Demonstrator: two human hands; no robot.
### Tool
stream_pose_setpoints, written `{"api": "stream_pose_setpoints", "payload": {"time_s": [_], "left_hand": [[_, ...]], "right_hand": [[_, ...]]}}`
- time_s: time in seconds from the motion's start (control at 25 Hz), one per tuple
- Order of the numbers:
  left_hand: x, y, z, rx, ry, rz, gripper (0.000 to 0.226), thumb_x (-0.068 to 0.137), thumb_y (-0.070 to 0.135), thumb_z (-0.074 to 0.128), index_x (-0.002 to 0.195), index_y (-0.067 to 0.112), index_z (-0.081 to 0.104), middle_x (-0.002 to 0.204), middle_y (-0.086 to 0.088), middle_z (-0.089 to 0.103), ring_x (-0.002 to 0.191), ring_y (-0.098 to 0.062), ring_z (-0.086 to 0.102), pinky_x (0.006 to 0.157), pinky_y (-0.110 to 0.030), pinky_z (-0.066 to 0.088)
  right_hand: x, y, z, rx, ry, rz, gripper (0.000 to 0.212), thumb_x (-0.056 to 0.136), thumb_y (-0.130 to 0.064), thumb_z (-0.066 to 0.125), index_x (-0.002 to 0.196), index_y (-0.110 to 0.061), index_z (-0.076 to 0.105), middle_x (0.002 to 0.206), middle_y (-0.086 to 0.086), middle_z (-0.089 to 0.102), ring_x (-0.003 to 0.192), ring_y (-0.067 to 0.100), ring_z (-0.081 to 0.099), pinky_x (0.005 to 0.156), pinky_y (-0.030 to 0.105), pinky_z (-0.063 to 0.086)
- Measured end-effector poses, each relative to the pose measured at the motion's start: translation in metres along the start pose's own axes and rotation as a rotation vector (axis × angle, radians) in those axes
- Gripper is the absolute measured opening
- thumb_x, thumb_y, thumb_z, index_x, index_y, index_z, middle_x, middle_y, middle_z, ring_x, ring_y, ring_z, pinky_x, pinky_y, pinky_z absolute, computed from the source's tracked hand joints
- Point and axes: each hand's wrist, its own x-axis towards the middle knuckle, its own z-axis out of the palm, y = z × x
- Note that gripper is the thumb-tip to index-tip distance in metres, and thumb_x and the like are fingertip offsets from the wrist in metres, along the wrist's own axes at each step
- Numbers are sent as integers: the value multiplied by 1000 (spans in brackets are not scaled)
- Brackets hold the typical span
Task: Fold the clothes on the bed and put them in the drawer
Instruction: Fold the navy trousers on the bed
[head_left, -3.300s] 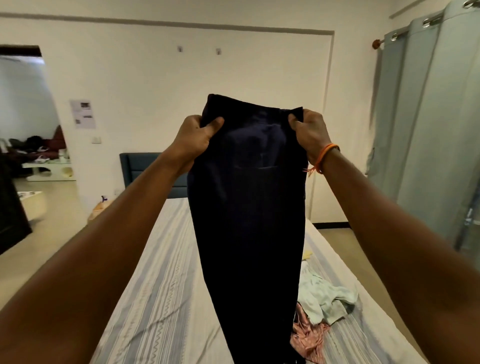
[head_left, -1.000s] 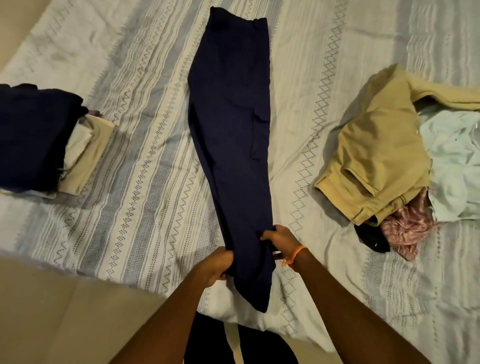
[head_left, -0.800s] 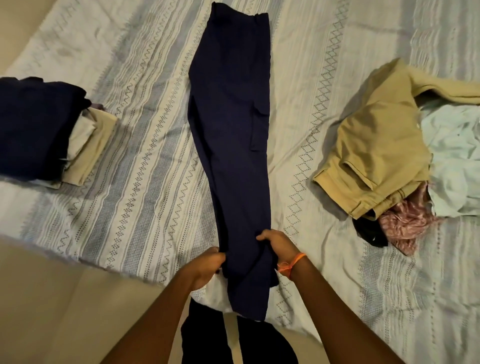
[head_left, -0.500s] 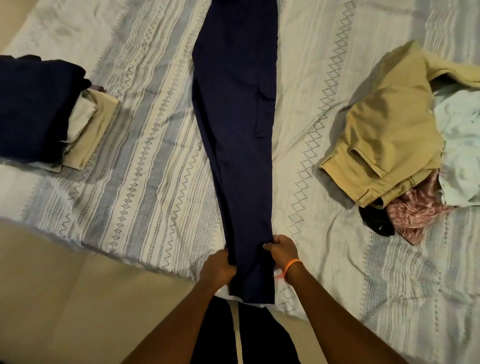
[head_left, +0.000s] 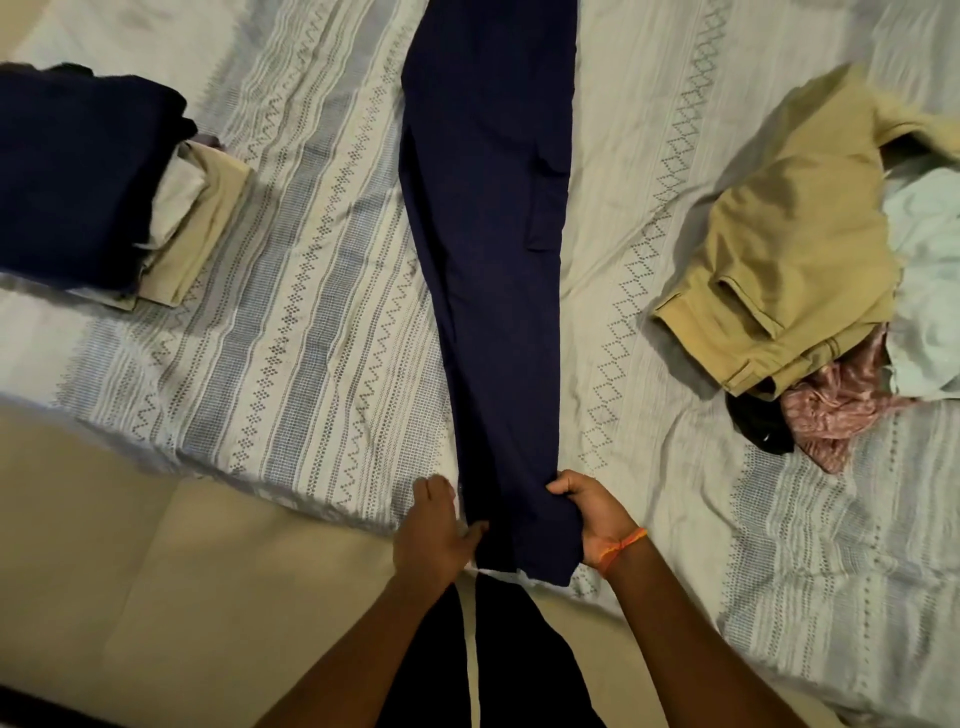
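Note:
Dark navy trousers (head_left: 493, 249) lie lengthwise on the striped bed sheet (head_left: 291, 332), legs folded onto each other, the hem at the near edge. My right hand (head_left: 589, 512), with an orange wrist thread, grips the right side of the hem. My left hand (head_left: 434, 530) is at the hem's left side with its fingers straight and its thumb touching the cloth. The waist end runs out of the top of the view.
A folded stack (head_left: 98, 182) of navy and beige clothes sits at the left. Unfolded khaki trousers (head_left: 789, 249), a pale mint garment (head_left: 930, 275), a pink cloth (head_left: 841, 405) and a small black item (head_left: 761, 426) lie at the right. Beige floor (head_left: 156, 597) lies below the bed edge.
The trousers were held up in the air, then laid on the bed. Both hands slid down to the hem, and my left hand has let go of the cloth.

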Motion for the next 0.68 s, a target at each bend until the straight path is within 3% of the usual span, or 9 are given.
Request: {"api": "stream_pose_setpoints", "payload": {"time_s": [0.04, 0.08, 0.2, 0.28, 0.36, 0.44, 0.52, 0.6, 0.68], "left_hand": [[-3, 13, -3, -146, 81, 4, 54, 78, 63, 66, 103, 18, 49, 102, 5, 50, 87, -17, 60, 72, -34, 50], [-2, 27, -9, -449, 18, -73, 59, 77, 71, 61, 106, 20, 54, 106, 5, 57, 94, -15, 62, 82, -36, 52], [2, 59, -26, -1337, -551, -309, 68, 80, 71, 57, 126, 21, 63, 124, -3, 67, 116, -19, 62, 106, -42, 44], [3, 67, -36, -1550, -644, -351, 64, 85, 62, 58, 126, 14, 65, 126, -11, 66, 118, -25, 62, 106, -44, 44], [11, 66, -41, -1615, -613, -344, 59, 87, 52, 58, 125, 8, 65, 125, -16, 65, 115, -28, 63, 99, -42, 49], [22, 59, -41, -1649, -503, -334, 45, 91, 36, 61, 125, 7, 63, 123, -18, 66, 112, -30, 65, 90, -42, 55], [33, 40, -32, -1352, -237, -348, 29, 90, 24, 68, 114, 7, 64, 113, -17, 70, 101, -31, 68, 82, -42, 59], [33, 14, -22, -786, 33, -363, 20, 87, 24, 71, 94, 8, 62, 96, -12, 70, 85, -26, 67, 78, -42, 57], [27, 1, -15, -813, -12, -398, 20, 89, 22, 69, 96, 4, 63, 100, -14, 71, 88, -26, 67, 80, -41, 56]], "right_hand": [[-4, -2, 1, 10, -21, 3, 47, 76, -12, 54, 120, 1, 62, 106, 20, 68, 89, 32, 66, 84, 41, 54], [-8, -4, 4, 33, -50, 1, 47, 82, -16, 55, 125, 2, 61, 110, 20, 68, 93, 32, 66, 88, 42, 53], [-21, -6, 10, 88, -166, -17, 47, 98, -37, 54, 131, -5, 60, 132, 17, 60, 122, 30, 57, 109, 45, 41], [-29, -9, 16, 44, -193, -36, 41, 94, -36, 56, 118, -5, 70, 124, 15, 66, 115, 25, 63, 99, 38, 50], [-27, -11, 15, -28, -178, -82, 36, 92, -31, 57, 108, -5, 75, 117, 15, 69, 108, 24, 67, 92, 36, 53], [-12, -6, 8, -135, -123, -98, 37, 95, -29, 59, 118, -2, 69, 119, 18, 68, 113, 31, 64, 101, 43, 48], [11, 2, -4, -383, 89, -212, 42, 92, -31, 64, 121, 0, 65, 114, 16, 70, 107, 31, 67, 98, 44, 51], [25, 9, -9, -673, 258, -331, 38, 95, -29, 61, 120, -1, 65, 117, 14, 69, 105, 28, 66, 95, 39, 52], [39, 13, -12, -773, 333, -357, 32, 98, -25, 58, 120, -3, 64, 119, 14, 67, 106, 28, 63, 96, 38, 51]]}}
